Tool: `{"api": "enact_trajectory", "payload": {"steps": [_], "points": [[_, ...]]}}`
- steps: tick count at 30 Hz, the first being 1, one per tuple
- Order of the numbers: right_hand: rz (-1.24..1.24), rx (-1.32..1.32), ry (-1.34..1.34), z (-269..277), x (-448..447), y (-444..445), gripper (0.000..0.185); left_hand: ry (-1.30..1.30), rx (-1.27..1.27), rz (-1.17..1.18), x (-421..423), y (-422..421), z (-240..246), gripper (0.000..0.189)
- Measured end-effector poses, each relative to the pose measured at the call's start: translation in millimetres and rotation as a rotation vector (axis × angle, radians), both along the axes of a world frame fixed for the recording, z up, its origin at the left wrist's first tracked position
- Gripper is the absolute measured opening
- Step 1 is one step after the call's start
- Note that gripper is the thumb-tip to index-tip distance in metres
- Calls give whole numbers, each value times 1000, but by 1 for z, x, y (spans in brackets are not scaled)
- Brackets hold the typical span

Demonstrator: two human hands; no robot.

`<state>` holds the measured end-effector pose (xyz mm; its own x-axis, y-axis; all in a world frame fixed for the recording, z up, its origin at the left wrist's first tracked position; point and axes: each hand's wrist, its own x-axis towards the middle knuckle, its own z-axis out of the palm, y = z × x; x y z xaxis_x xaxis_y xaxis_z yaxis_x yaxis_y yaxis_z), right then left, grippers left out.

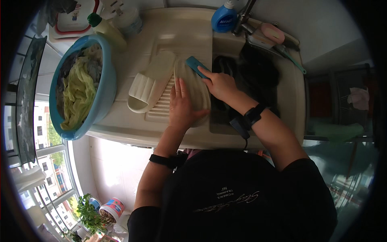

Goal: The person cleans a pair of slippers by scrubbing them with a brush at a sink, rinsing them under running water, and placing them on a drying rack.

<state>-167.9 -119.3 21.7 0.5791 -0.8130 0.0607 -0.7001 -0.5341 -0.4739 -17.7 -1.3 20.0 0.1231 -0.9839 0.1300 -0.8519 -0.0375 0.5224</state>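
My right hand grips a teal scrubbing brush above the upper right edge of a cream slipper. This slipper shows its ribbed sole and lies on the washboard part of a beige laundry sink. My left hand lies flat on the slipper, fingers pointing away from me, thumb spread towards the basin. A second cream slipper sits to its left, strap side up, over the washboard ridges. The brush's bristles are hidden.
A blue plastic basin of wet-looking clothes stands left. Dark items lie in the sink basin on the right. Behind are a blue pump bottle, a faucet, a pink soap bar, a teal-handled brush and a green-capped bottle.
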Motion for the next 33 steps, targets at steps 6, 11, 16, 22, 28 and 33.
{"api": "enact_trajectory", "payload": {"steps": [6, 11, 16, 22, 28, 33], "points": [[133, 214, -40, 7, -67, 75, 52, -66, 67, 22, 0, 8, 1, 119], [-37, 471, -34, 25, -105, 83, 51, -449, -60, -39, 11, -4, 7, 87], [-199, 345, -384, -4, -141, 106, 50, -502, 373, -312, 22, -48, 78, 74], [-336, 371, -421, 3, -168, 137, 50, -935, 187, -861, 6, -96, 80, 53], [-504, 350, -467, 9, -185, 161, 49, -1176, 275, -1057, 0, -135, 67, 58], [-610, 285, -586, 2, -206, 174, 50, -789, 685, -884, 9, -150, 101, 75]]}}
